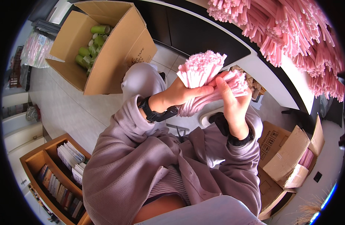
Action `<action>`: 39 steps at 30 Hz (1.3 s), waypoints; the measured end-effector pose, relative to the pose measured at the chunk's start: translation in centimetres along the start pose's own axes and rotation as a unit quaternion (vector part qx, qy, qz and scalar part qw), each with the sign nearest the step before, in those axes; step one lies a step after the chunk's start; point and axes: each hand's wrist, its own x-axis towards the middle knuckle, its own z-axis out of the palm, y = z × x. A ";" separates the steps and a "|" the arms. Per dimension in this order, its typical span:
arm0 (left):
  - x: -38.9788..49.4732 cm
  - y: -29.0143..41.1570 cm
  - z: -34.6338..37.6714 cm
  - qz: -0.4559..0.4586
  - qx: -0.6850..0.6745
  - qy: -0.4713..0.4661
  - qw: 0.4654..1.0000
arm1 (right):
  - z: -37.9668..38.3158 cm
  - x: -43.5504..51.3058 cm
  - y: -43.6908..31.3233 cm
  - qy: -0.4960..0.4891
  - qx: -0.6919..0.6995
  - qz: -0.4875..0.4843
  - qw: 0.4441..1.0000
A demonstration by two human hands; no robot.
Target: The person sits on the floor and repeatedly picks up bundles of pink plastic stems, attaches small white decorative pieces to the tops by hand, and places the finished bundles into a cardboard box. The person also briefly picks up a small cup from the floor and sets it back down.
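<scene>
A thick bundle of pink chenille stems [200,70] fans upward in my left hand [179,95], its cut ends facing up. My right hand [234,104] grips a smaller bunch of the same pink stems [236,81], slanting off to the right. Both thumbs lie across the stems, and my hands almost touch between the two bunches. The lower ends of the stems [189,108] hang below my left hand above my lap. Some fingers are hidden behind the bundles.
A large pile of pink stems [287,33] overhangs a black-and-white table edge [296,87] at upper right. An open carton [119,62] with green rolls stands at upper left. Another carton [287,157] is at my right. A wooden bookcase [46,152] stands at lower left.
</scene>
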 end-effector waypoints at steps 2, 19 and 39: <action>0.1 0.0 0.3 0.021 0.007 0.016 1.000 | 0.2 -0.1 0.3 0.017 -0.027 -0.040 0.999; -1.7 8.4 -1.0 0.029 0.096 -0.088 0.991 | -7.5 -6.3 -14.0 0.148 -0.338 -0.190 0.910; -4.6 13.0 2.7 0.027 -0.048 -0.153 0.987 | 3.6 -6.4 -7.6 -0.094 -0.229 0.007 0.969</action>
